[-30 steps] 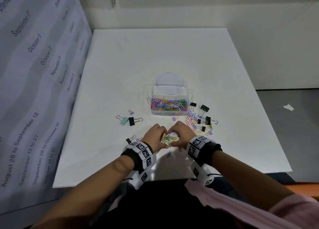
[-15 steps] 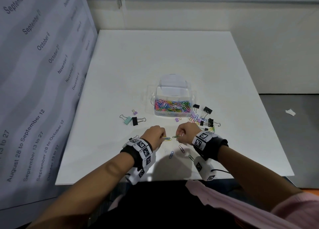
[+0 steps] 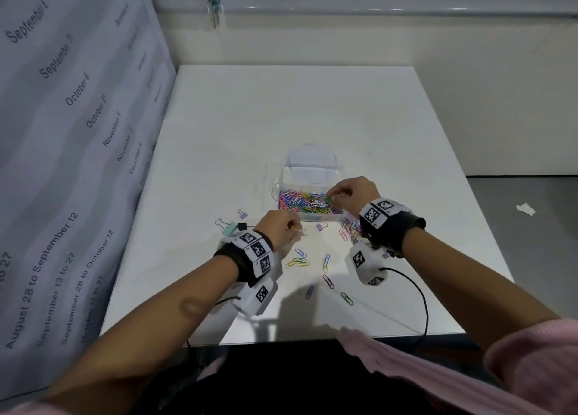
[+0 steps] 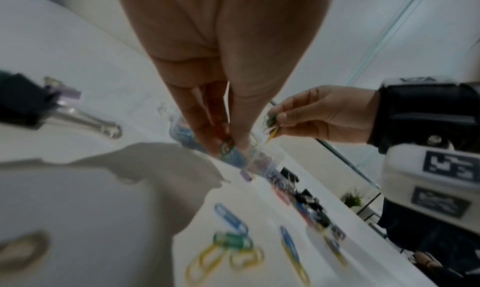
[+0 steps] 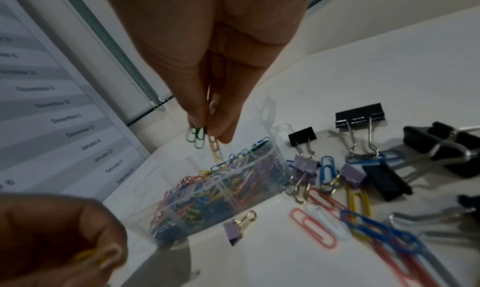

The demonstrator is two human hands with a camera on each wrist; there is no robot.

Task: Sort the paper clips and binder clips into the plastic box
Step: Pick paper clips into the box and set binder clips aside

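The clear plastic box (image 3: 286,186) (image 5: 265,168), lid tipped back, holds a heap of coloured paper clips (image 3: 308,202) in its near compartment. My right hand (image 3: 339,195) (image 5: 210,135) hovers over the box's right part and pinches a few green and yellow paper clips (image 5: 197,136). Just in front of the box's left corner, my left hand (image 3: 294,228) (image 4: 228,147) pinches a small bunch of paper clips (image 4: 226,147). Loose paper clips (image 3: 300,259) lie near me. Black and purple binder clips (image 5: 358,115) sit right of the box.
A mint binder clip (image 3: 230,227), a black one (image 3: 242,226) and a small purple one (image 3: 243,215) lie left of the box. A calendar panel (image 3: 68,151) stands along the white table's (image 3: 312,108) left edge. A paper scrap (image 3: 525,209) lies on the floor, right.
Both hands left the pile near me with paper clips pinched and moved forward; the right hand now hovers over the box, the left just short of it.
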